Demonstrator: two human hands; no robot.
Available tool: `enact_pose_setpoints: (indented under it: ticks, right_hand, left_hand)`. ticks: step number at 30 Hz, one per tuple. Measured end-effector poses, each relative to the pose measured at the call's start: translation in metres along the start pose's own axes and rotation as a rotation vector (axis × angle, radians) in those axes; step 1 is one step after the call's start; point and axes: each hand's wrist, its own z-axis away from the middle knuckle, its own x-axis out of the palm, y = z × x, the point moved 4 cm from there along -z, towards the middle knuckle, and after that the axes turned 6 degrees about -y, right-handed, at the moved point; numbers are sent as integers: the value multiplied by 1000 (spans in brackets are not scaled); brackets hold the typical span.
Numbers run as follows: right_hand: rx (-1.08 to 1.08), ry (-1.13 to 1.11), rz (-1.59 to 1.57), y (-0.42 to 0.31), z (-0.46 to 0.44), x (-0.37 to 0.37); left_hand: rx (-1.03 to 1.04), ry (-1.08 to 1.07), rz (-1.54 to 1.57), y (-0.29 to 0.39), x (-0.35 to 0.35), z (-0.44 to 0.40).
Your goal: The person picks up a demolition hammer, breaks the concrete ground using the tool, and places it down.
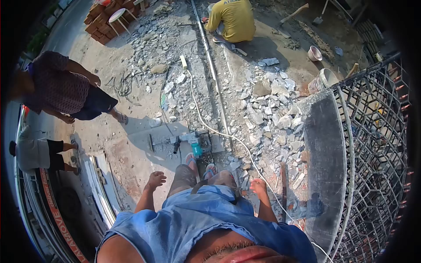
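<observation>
My left hand (155,180) hangs by my left thigh, fingers loosely bent and a little apart, with nothing in it. On the other side, my right hand (258,186) hangs beside my hip with relaxed fingers, and I see nothing held. A teal and grey demolition hammer (197,147) lies on the ground just ahead of my sandalled feet, its black side handle and barrel toward the left. Neither hand touches it. A white power cord (239,139) curves over the rubble and passes under my right hand to the lower right.
Broken concrete (276,105) is heaped ahead on the right, beside a metal lattice gate (372,144). A long pipe (208,57) runs forward along a trench. One person in yellow (232,19) crouches ahead; two people stand left. Buckets (323,81), a stool (117,15) and bricks (98,24) stand farther off.
</observation>
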Motion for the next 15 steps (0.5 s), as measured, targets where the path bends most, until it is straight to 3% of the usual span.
enact_pose_setpoints:
  ticks: [10,15]
  right_hand:
    - [45,-15,64,-66,-3,55]
    - [-9,-37,104,-93,-6,67]
  left_hand:
    - [-84,-4,116,-20,-74,-17]
    - [-52,51,121,6,-86,-25]
